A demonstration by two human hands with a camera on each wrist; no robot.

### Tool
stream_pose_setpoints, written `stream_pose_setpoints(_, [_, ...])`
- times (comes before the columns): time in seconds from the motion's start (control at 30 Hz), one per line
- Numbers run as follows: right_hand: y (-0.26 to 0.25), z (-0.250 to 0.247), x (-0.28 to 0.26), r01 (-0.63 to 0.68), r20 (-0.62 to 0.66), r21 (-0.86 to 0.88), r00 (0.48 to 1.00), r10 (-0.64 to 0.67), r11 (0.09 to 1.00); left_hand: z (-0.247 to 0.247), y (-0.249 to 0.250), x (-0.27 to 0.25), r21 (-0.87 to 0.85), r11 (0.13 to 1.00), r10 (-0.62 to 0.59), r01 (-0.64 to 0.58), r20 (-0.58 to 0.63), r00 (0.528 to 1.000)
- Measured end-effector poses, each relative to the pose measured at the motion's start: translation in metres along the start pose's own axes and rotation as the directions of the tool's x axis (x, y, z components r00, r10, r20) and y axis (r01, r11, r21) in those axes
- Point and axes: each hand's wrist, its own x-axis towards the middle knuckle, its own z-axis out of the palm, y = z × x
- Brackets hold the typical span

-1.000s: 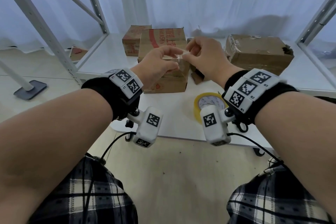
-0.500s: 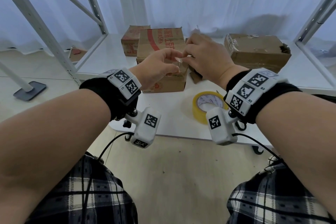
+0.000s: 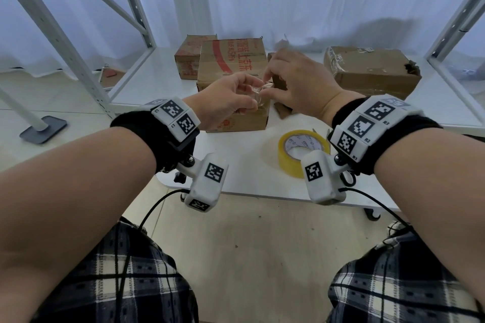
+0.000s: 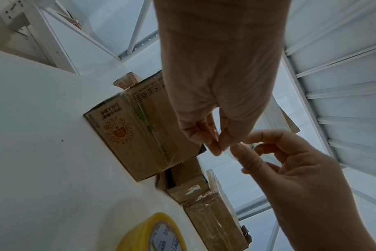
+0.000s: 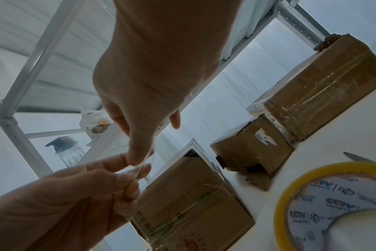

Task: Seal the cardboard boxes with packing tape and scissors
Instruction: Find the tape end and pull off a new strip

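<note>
A small crumpled piece of clear tape hangs in the air in front of the red-printed cardboard box. My left hand pinches its left end between thumb and fingers. My right hand pinches its right end, fingertips almost touching the left's. The left wrist view shows both pinches meeting on the tape piece above the taped box. The yellow tape roll lies flat on the white table under my right wrist. A scissor blade shows beside the tape roll.
A large taped box stands at the back right, a small box at the back left, and a torn small box behind my right hand. White rack posts flank the table. A bottle stands on a shelf.
Both hands stay joined on the tape piece and have sunk slightly toward the red-printed box. The fingers have shifted on the tape.
</note>
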Motion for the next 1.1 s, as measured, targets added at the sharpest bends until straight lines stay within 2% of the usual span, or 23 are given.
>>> stream_pose_setpoints(0.1, [-0.003, 0.001, 0.001, 0.006, 0.058, -0.034, 0.998, -0.004, 0.999, 0.001, 0.0, -0.001, 0.03, 1.0, -0.009, 0.008, 0.019, 1.0])
stream_pose_setpoints(0.27, [-0.006, 0.001, 0.001, 0.033, 0.052, -0.111, 0.998, -0.028, 0.993, 0.003, 0.001, -0.001, 0.053, 0.998, -0.021, 0.02, 0.02, 1.0])
stream_pose_setpoints(0.43, [-0.004, 0.005, 0.001, 0.064, -0.006, -0.143, 0.998, -0.066, 0.988, 0.004, -0.001, 0.0, 0.038, 0.999, -0.016, 0.016, 0.021, 1.0])
stream_pose_setpoints(0.57, [-0.001, 0.006, 0.002, 0.052, -0.102, -0.109, 0.993, -0.063, 0.993, 0.005, 0.001, -0.001, -0.058, 0.998, -0.007, 0.008, 0.021, 1.0])
stream_pose_setpoints(0.63, [0.0, 0.005, 0.0, 0.099, -0.113, -0.107, 0.987, -0.111, 0.989, 0.005, 0.001, -0.001, -0.133, 0.99, -0.034, 0.039, 0.036, 0.999])
stream_pose_setpoints(0.7, [0.002, 0.004, -0.002, 0.127, -0.112, -0.089, 0.984, -0.136, 0.988, 0.001, -0.001, -0.003, -0.135, 0.987, -0.086, 0.092, 0.053, 0.995])
stream_pose_setpoints(0.8, [0.006, -0.003, -0.001, 0.014, -0.158, 0.04, 0.987, -0.007, 0.999, -0.013, -0.007, -0.006, -0.049, 0.984, -0.165, 0.169, 0.079, 0.983])
stream_pose_setpoints(0.9, [0.011, -0.006, -0.003, -0.142, -0.068, 0.223, 0.985, 0.16, 0.964, -0.02, -0.008, -0.01, -0.001, 0.987, -0.162, 0.162, 0.075, 0.984])
stream_pose_setpoints(1.1, [-0.004, 0.009, -0.003, -0.218, 0.107, 0.254, 0.975, 0.197, 0.942, -0.001, 0.001, -0.01, 0.07, 0.993, -0.108, 0.1, 0.109, 0.988])
